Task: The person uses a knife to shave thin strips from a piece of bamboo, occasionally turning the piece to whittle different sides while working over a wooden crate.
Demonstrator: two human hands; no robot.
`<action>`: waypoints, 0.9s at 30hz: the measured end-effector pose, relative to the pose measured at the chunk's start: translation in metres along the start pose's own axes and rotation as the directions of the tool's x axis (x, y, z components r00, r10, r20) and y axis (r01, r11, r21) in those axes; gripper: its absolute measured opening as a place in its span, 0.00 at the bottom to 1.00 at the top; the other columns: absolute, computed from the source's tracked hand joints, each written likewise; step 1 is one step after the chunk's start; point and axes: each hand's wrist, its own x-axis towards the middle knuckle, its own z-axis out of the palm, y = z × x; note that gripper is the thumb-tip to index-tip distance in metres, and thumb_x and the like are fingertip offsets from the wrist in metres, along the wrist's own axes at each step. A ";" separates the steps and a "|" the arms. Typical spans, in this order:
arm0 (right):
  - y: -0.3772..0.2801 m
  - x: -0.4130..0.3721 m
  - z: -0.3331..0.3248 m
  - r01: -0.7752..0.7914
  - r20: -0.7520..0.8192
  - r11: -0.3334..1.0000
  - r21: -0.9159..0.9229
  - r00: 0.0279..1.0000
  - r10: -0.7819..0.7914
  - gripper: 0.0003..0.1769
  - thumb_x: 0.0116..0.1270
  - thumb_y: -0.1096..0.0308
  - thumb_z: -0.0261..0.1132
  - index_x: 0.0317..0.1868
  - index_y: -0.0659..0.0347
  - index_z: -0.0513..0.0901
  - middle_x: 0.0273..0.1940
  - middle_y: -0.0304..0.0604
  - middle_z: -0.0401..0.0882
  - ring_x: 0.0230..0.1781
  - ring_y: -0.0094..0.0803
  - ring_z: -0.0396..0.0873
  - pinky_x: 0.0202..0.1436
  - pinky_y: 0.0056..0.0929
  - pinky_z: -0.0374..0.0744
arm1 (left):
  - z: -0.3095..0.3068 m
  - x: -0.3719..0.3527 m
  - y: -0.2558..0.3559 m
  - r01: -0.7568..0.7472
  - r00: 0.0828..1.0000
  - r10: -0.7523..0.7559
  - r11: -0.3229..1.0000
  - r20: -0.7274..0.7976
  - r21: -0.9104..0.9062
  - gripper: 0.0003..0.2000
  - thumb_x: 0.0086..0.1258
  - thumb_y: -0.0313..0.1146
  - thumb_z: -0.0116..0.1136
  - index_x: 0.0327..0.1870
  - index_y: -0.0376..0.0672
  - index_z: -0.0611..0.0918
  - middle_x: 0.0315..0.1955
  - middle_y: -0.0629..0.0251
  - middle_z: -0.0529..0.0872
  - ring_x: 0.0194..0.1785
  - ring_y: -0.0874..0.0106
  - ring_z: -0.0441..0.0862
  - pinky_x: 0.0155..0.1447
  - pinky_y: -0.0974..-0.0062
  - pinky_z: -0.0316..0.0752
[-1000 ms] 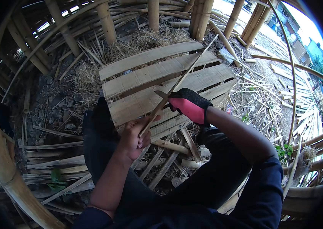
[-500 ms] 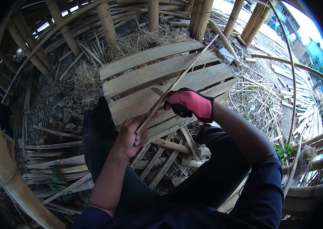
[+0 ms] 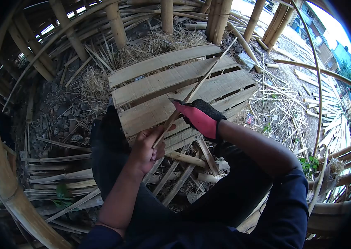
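Observation:
A long, thin bamboo strip slants over a slatted wooden crate, its far tip toward the upper right. My bare left hand is closed around the strip's near end, above the crate's front edge. My right hand, in a pink and black glove, is closed on a knife against the strip's middle. Only the tip of the blade shows past the glove; the knife's handle is hidden in the palm. The thumb side of the glove lies right by the strip.
Upright bamboo poles stand behind the crate. Dry shavings and split bamboo pieces litter the ground. A thick bamboo pole curves along the left. Below the crate, my bent legs flank several loose slats.
My right hand has shifted slightly down and turned, so less of the knife blade shows. My left hand has moved slightly right along with the strip's near end.

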 end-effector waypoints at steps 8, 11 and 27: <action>0.000 -0.005 0.002 0.062 0.054 0.995 -0.079 0.997 -0.058 0.35 0.79 0.40 0.45 0.44 0.66 0.83 0.27 0.48 0.78 0.30 0.40 0.78 0.43 0.39 0.76 | -0.002 -0.006 0.001 0.003 1.000 -0.003 1.000 0.004 -0.025 0.20 0.84 0.38 0.44 0.61 0.28 0.79 0.08 0.78 0.62 0.10 0.86 0.55 0.16 0.85 0.52; 0.001 -0.006 0.004 0.194 0.065 0.957 -0.214 0.981 -0.184 0.31 0.81 0.44 0.43 0.51 0.63 0.82 0.30 0.50 0.80 0.32 0.45 0.80 0.46 0.43 0.78 | -0.004 -0.007 0.000 -0.013 0.999 0.013 1.000 0.033 -0.023 0.20 0.84 0.37 0.43 0.61 0.28 0.79 0.08 0.78 0.62 0.10 0.86 0.56 0.16 0.85 0.52; -0.006 -0.018 0.011 0.337 0.103 0.885 -0.323 0.942 -0.321 0.31 0.83 0.47 0.36 0.59 0.59 0.80 0.33 0.61 0.82 0.40 0.57 0.83 0.50 0.48 0.78 | -0.009 -0.009 -0.005 0.008 0.997 0.000 0.996 0.080 -0.094 0.17 0.83 0.37 0.47 0.58 0.33 0.81 0.09 0.77 0.65 0.09 0.85 0.57 0.16 0.83 0.51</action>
